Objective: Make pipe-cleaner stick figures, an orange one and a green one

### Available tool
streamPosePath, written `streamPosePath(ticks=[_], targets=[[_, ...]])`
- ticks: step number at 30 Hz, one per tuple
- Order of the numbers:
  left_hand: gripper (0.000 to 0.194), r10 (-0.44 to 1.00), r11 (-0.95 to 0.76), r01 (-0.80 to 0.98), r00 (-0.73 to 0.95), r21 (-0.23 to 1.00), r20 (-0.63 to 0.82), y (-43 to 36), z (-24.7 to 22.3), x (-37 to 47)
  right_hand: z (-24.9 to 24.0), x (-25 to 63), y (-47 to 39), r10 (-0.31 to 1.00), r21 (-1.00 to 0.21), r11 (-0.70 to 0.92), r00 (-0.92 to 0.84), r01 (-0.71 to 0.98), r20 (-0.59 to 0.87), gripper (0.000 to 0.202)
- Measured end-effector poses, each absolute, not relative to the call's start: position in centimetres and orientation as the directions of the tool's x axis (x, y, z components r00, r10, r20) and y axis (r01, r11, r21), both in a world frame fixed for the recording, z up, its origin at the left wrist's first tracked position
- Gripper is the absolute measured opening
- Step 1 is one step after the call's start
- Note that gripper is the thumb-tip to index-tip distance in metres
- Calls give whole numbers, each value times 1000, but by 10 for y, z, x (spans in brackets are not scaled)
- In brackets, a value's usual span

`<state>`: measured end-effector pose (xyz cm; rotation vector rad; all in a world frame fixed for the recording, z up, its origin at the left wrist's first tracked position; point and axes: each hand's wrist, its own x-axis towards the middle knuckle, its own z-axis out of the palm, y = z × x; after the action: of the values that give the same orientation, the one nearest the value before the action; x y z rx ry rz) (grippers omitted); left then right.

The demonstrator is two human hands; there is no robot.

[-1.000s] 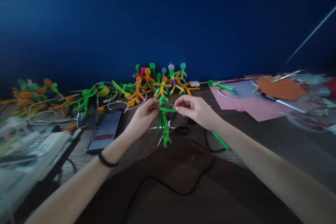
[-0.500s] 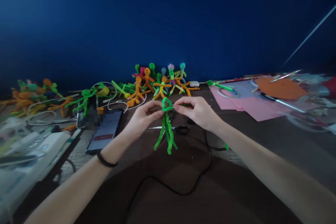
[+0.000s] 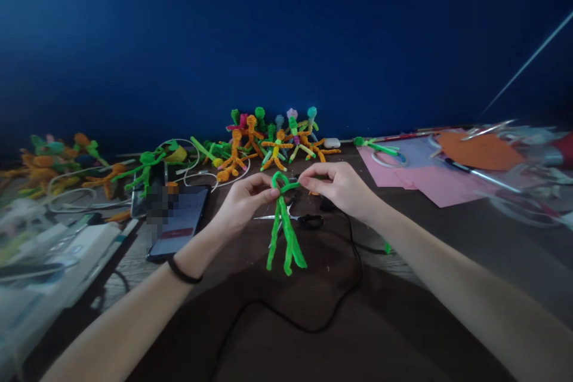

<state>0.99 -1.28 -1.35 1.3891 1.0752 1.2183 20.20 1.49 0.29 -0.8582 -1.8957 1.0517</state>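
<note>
Between my hands hangs a bundle of bright green pipe cleaners (image 3: 286, 228), looped at the top with several ends dangling down. My left hand (image 3: 248, 200) pinches it just under the loop, thumb against fingers. My right hand (image 3: 333, 187) pinches a green strand that sticks out to the right from the loop's base. Below and behind the bundle, scissors (image 3: 310, 222) with black handles lie on the dark table (image 3: 295, 304), their blades partly hidden by the green strands.
Several finished pipe-cleaner figures (image 3: 276, 149) stand by the blue wall, more lie at left. A phone (image 3: 181, 221) lies left of my hands. Pink paper (image 3: 441, 182) and an orange piece (image 3: 481, 151) are at right. A black cable (image 3: 313, 330) curves across the front.
The bundle has swung, its dangling ends now hanging lower and slightly to the right. The loop has tilted left, and my right hand has drawn the side strand a little outward.
</note>
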Motion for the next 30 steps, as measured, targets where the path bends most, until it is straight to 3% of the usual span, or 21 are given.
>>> streamPosePath(ticks=[7,16,21,30], targets=[[21,990,71,-270,137,960,-34,-18,-10,15,3,203,16,813,-922,351,-542,165,213,19],[19,984,134,-266,153,955,-95,-20,-10,20,0,203,15,714,-982,134,-700,133,2,23],[19,984,133,-236,146,963,-100,-15,-18,17,-3,200,14,741,-998,66,-671,21,35,14],[22,945,214,-282,304,935,-124,-21,-8,22,-7,196,10,681,-984,-69,-729,-163,73,13]])
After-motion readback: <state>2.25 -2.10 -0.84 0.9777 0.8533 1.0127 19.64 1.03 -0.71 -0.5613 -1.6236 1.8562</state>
